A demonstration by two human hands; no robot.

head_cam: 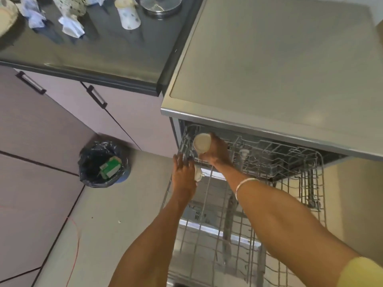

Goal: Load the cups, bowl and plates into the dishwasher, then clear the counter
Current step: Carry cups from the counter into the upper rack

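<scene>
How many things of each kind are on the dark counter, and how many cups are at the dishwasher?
Cups lying on the counter: 1
Crumpled papers on the counter: 2 clear
Metal lids on the counter: 1
Cups held by the right hand over the upper rack: 1
Total: 5; items at the frame's top edge are cut off.

Right hand grips a cream cup on its side, mouth facing camera, over the upper rack at its left edge. Left hand rests fingers on that rack's left rim. Lower rack pulled out below. Second cup stands on dark worktop far edge, crumpled paper beside. Lined bin on floor.
</scene>
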